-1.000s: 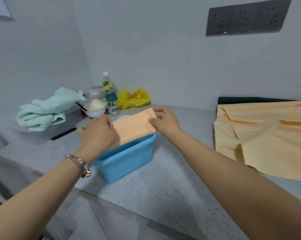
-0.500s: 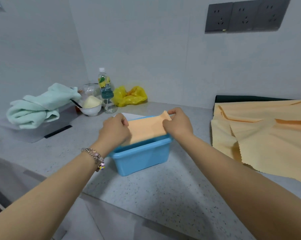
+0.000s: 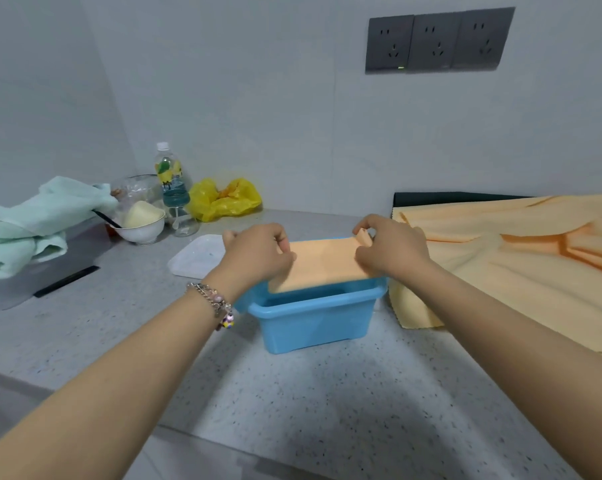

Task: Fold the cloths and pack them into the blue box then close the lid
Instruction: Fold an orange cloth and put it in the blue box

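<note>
A blue plastic box stands open on the speckled grey counter. Across its top lies a folded orange cloth, tilted so that the near part of the box's inside shows. My left hand grips the cloth's left end and my right hand pinches its right end. Several unfolded orange cloths lie spread on the counter to the right, touching the box's right side. A white lid lies flat behind the box on the left.
At the back left stand a white bowl with a dark utensil, a drink bottle, a yellow bag and a mint towel on a grey appliance. Power sockets sit on the wall. The counter's edge runs near me.
Both hands carried the folded orange cloth lower onto the box's top. The view shifted left, so the box now appears nearer the middle and the white lid shows.
</note>
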A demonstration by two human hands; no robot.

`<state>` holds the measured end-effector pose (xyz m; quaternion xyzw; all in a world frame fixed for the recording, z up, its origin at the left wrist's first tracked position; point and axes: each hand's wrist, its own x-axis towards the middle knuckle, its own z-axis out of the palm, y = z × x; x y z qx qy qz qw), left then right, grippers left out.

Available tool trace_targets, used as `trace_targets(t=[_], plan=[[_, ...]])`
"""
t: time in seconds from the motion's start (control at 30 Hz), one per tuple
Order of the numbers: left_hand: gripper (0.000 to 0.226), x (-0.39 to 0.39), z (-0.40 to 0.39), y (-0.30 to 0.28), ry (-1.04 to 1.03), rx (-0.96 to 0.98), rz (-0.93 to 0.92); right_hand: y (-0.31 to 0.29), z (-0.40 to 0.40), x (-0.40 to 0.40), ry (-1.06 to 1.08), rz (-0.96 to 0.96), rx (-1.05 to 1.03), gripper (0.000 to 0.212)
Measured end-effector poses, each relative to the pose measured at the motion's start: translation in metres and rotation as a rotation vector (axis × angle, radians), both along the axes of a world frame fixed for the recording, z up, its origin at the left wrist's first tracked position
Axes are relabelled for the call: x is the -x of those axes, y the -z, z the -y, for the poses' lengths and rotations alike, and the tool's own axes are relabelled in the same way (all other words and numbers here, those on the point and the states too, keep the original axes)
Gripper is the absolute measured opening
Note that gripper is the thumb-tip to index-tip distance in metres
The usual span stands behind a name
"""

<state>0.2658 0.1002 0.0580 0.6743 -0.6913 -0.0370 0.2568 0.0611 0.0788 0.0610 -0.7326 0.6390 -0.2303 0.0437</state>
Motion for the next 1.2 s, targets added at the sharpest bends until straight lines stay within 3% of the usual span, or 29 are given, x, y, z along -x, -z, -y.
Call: trace_targets(t=[0.17,0.33,0.57,0.63,0.77,0.9,0.97,1.07,1.2], plan=[[0.037,-0.013,0.0,-0.01,0.008,-0.125,0.375,-0.009,0.005,-0.018,-0.183,-0.218,-0.031,0.024],[0.038,-0.003,-0.004,-0.007,0.063,-0.2,0.553,-0.004,0.013,-0.026,-0.276,-0.422,-0.111,0.033],[0.023,0.008,0.002,0.007,0.057,-0.234,0.785,0.007,0.024,-0.041,-0.32,-0.704,-0.012,0.044],[0.009,0.009,0.004,0.007,0.088,-0.208,0.727,0.008,0.025,-0.043,-0.316,-0.727,-0.019,0.044],[0.028,0.013,0.007,0.005,0.144,-0.43,0.309,0.014,0.028,-0.043,-0.331,-0.754,-0.05,0.041],[0.036,0.014,0.017,0.004,0.09,-0.627,0.168,0.017,0.031,-0.044,-0.345,-0.796,-0.015,0.036],[0.035,0.013,0.023,0.003,0.078,-0.768,0.067,0.014,0.031,-0.045,-0.377,-0.698,-0.002,0.032],[0.039,0.013,0.028,0.0,0.072,-0.923,-0.057,0.007,0.029,-0.05,-0.409,-0.333,-0.191,0.026],[0.043,0.014,0.035,0.007,0.046,-0.985,-0.034,0.005,0.024,-0.058,-0.297,-0.257,-0.527,0.033]])
